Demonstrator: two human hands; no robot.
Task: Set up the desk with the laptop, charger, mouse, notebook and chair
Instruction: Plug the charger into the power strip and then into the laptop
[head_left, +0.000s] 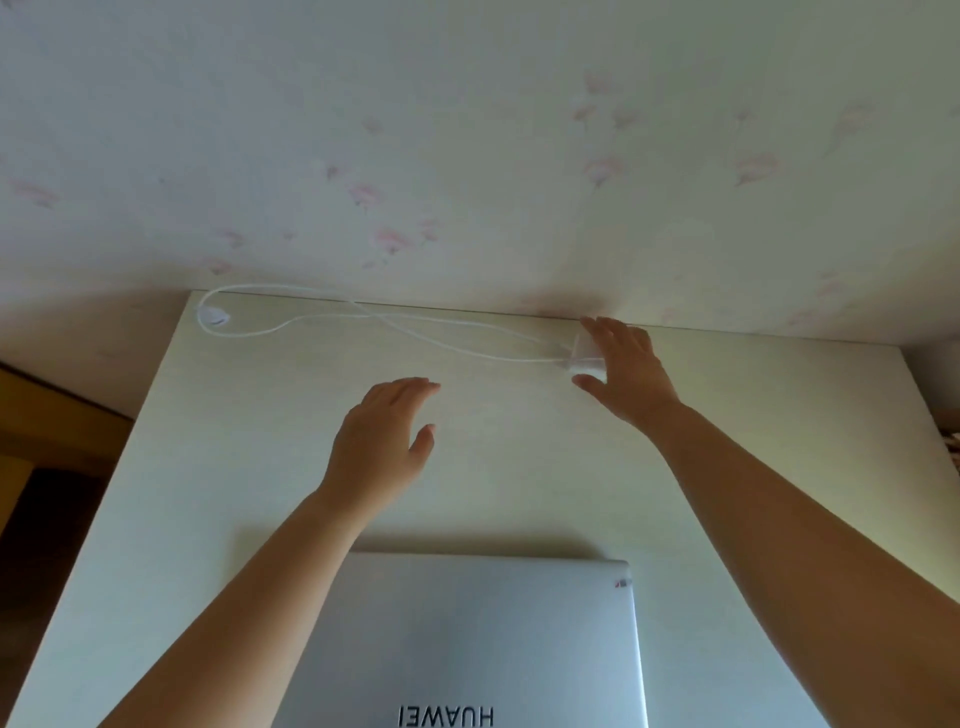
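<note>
A closed silver laptop (467, 644) lies nearest on the pale desk (208, 467); beyond it the left hand (382, 441) hovers spread, holding nothing. Farther back, the right hand (626, 364) cups the white charger (584, 361) near the wall (467, 130), fingers loosely open; its cable (322, 322) loops leftward.

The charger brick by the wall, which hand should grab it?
Right. The right hand already spreads over the charger brick at the desk's far edge; the left hand hovers open, well short of it.
</note>
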